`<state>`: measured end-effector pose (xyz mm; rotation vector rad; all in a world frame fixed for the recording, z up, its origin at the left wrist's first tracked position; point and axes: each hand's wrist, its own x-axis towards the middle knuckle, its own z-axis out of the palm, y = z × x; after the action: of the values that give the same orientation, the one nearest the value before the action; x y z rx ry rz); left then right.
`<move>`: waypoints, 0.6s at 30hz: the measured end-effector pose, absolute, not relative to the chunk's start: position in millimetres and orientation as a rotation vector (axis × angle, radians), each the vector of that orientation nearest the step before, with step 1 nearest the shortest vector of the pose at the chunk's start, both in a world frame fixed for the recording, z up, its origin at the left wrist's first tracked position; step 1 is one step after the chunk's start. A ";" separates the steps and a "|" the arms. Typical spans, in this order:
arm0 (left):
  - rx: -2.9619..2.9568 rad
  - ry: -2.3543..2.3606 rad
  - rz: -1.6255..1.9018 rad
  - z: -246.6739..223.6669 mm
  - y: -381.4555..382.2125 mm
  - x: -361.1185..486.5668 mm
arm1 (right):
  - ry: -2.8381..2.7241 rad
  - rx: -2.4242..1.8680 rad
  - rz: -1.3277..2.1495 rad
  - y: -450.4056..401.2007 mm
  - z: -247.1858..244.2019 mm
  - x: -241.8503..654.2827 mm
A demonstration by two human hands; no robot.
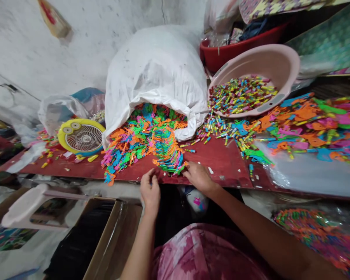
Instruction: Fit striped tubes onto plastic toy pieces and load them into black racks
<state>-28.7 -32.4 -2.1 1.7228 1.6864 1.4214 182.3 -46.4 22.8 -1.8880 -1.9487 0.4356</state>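
You've got a woven sack (154,77) on the plywood board (221,165), with a heap of plastic toy pieces (142,146) lying out of its mouth toward you; a small fan (83,137) sits to your left; right of the sack, a basin (280,62) holds small plastic tubes (242,95), with a tub (236,50) behind it; more toy pieces (315,124) lie on a plastic sheet (309,175) further right; a cardboard box (105,233) sits below the board, left of you.
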 end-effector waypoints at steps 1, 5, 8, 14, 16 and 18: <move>1.763 1.661 1.337 -12.6 -28.2 -27.4 | -1.980 -1.902 0.423 -46.5 23.4 181.2; 1.848 1.583 1.181 -28.3 -23.0 -17.2 | -2.061 -2.009 0.406 -44.6 23.3 175.2; 1.828 1.560 1.186 -26.8 -23.6 -13.9 | -2.064 -2.070 0.411 -42.7 23.0 172.3; 1.688 1.457 1.266 -23.6 -2.6 -15.1 | -1.965 -1.879 0.416 -49.9 20.0 178.9; 1.665 1.396 1.272 -22.6 3.2 -12.2 | -1.836 -1.731 0.444 -57.6 14.4 181.9; 1.663 1.368 1.286 -23.3 1.1 -6.1 | -1.671 -1.644 0.453 -67.5 7.1 183.8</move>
<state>-6.1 1.1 -23.3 1.6629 1.3679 1.2862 183.8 -67.5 7.1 -1.6443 -1.6707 0.4529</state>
